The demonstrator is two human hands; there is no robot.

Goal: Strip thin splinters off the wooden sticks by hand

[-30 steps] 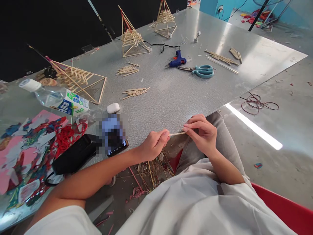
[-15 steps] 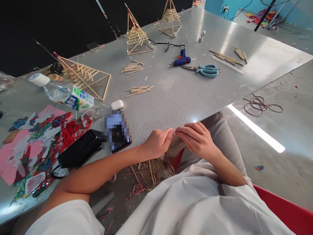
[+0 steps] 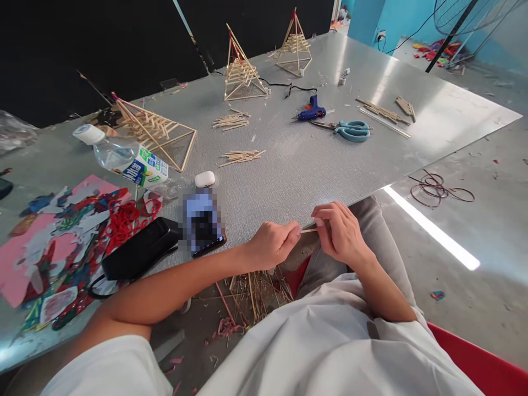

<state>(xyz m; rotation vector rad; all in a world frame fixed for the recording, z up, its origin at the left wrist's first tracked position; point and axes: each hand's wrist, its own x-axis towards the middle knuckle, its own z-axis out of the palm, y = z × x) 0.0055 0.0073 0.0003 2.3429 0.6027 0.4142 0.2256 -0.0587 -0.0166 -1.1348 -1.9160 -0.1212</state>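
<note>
My left hand [image 3: 271, 245] is closed, thumb against the bent forefinger, on a thin wooden stick [image 3: 308, 230]. A short pale length of it shows in the gap between my two hands. My right hand [image 3: 341, 234] has its fingers curled round the stick's other end, which they hide. Both hands are low over the near edge of the grey table [image 3: 284, 187], just above my lap. Closest to my left hand lies a phone [image 3: 204, 223] with a blurred screen, a white earphone case [image 3: 205, 179] behind it.
Three stick pyramids [image 3: 243, 74] stand along the back. Small stick bundles [image 3: 242, 157], a blue glue gun [image 3: 312, 110], scissors [image 3: 352, 131] and longer sticks [image 3: 383, 111] lie on the table. A bottle [image 3: 124, 157], red cord [image 3: 127, 220] and a black case [image 3: 140, 250] are at left.
My hands have drawn apart, the right one shifting slightly right, and a length of stick now shows between them. The camera view has tilted a little; the table things lie as before.
</note>
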